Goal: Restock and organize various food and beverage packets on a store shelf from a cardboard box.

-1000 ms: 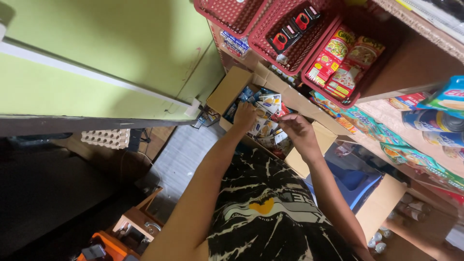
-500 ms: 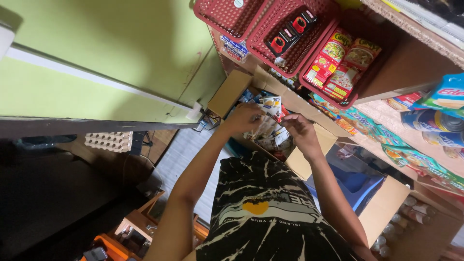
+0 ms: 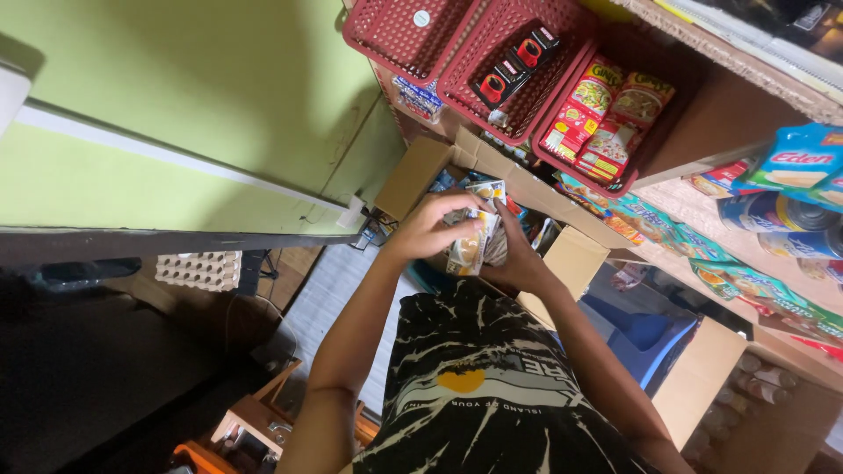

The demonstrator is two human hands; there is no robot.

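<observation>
Hands meet above the open cardboard box [image 3: 421, 171]: the left hand [image 3: 430, 230] and right hand [image 3: 518, 263] now both grasp a bundle of small packets [image 3: 470, 237], lifted clear of the box since a second ago (earlier they reached inside), below the red baskets [image 3: 527, 61].

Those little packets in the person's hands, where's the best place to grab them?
By the long side edges of the sachet bundle, probably, coming from both sides, as the left hand and right hand do now. The stack is flat and floppy, so pinching across it keeps the sachets together.
</observation>
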